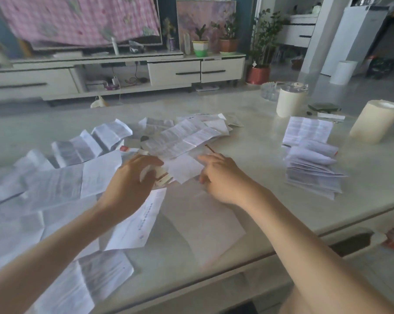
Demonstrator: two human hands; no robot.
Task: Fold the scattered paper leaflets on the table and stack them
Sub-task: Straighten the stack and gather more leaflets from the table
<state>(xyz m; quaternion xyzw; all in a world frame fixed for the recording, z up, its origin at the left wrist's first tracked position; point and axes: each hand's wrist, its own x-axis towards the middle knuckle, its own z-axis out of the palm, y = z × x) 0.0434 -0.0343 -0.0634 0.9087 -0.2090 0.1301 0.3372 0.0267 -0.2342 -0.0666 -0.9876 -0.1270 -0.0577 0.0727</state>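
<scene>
Head view: nearest the viewer, unfolded leaflets [96,282] lay along the table [270,223] edge. The left hand [132,180] curled round one end of a small leaflet [184,168]. Its long axis ran rightward to the right hand [221,177], touching it; that hand's hold could not be determined. The folded stack [313,175] lay well to the right, nearer the right hand.
</scene>
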